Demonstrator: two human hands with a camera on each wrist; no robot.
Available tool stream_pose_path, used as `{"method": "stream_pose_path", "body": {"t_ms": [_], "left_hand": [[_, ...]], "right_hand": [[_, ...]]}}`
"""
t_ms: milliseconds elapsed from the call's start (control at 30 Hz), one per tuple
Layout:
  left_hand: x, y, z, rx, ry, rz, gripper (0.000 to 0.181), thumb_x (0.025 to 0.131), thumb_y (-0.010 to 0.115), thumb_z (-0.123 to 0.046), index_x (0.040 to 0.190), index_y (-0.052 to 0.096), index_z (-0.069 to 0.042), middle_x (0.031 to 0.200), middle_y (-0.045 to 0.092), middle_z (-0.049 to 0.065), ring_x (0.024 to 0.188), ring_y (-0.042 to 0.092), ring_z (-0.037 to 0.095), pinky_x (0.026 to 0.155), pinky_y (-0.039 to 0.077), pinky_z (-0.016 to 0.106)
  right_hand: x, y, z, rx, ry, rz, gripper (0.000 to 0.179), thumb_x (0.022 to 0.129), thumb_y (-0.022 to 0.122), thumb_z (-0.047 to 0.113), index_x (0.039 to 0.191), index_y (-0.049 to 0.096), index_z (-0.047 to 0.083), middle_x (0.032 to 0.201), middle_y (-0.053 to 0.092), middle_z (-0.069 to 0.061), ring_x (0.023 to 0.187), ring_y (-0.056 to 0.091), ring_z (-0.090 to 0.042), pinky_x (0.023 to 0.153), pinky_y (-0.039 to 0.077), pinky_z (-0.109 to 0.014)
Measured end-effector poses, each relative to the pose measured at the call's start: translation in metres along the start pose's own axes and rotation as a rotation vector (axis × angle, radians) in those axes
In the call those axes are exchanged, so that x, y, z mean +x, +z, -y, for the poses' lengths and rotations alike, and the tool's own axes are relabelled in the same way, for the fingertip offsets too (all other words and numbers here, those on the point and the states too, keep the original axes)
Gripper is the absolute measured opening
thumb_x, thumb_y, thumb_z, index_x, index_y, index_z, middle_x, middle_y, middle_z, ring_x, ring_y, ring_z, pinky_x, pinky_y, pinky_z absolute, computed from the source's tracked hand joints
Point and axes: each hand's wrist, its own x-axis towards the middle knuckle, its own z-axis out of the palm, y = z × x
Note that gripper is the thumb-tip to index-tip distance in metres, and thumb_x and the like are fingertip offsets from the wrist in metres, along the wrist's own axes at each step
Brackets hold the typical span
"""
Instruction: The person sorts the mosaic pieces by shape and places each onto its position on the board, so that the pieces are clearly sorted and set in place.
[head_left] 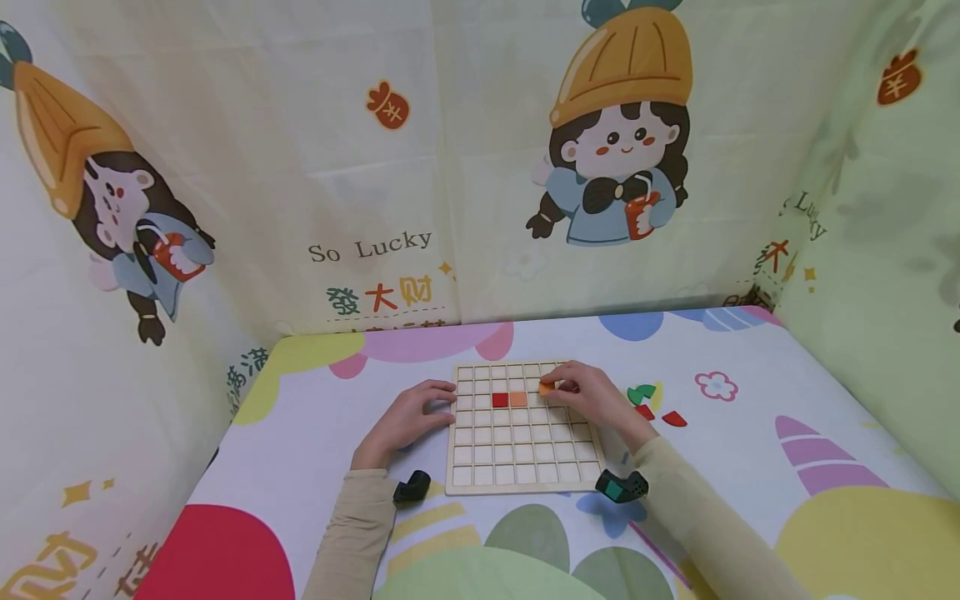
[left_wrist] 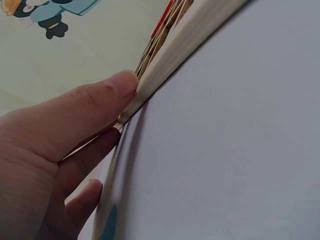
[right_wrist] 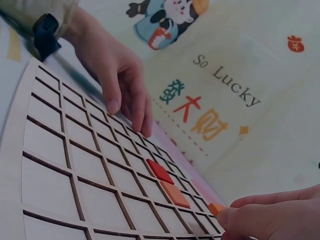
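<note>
A wooden grid board with square cells lies on the table. A red square tile and a light orange square tile sit side by side in its cells. My right hand pinches an orange tile between thumb and fingers over the board's far right part. At the left side, my left hand rests its thumb and fingertips against the board's edge, the fingers spread along it. In the left wrist view the thumb touches the board's rim.
Right of the board lie several small pieces: green pieces, a yellow piece partly behind them, and red pieces. A patterned cloth covers the table. Printed cloth walls stand behind and at both sides.
</note>
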Motion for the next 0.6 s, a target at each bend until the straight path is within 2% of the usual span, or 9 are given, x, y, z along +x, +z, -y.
{"method": "stream_pose_path", "body": {"t_ms": [367, 600], "left_hand": [[0.0, 0.0, 0.0, 0.016, 0.004, -0.001, 0.035, 0.085, 0.077, -0.019, 0.117, 0.071, -0.007, 0.131, 0.059, 0.0, 0.129, 0.049, 0.023, 0.11, 0.037, 0.044], [0.0, -0.001, 0.0, 0.021, 0.004, 0.008, 0.035, 0.086, 0.077, -0.019, 0.118, 0.07, -0.006, 0.132, 0.059, 0.001, 0.129, 0.049, 0.024, 0.11, 0.037, 0.043]], "right_hand": [[0.002, 0.012, -0.001, -0.019, -0.042, 0.031, 0.026, 0.091, 0.071, 0.018, 0.114, 0.072, 0.009, 0.106, 0.067, -0.002, 0.09, 0.062, -0.017, 0.084, 0.054, -0.038], [0.003, 0.016, 0.003, -0.025, -0.016, 0.049, 0.026, 0.091, 0.071, 0.017, 0.115, 0.072, 0.01, 0.108, 0.065, -0.002, 0.09, 0.057, -0.016, 0.082, 0.051, -0.034]]}}
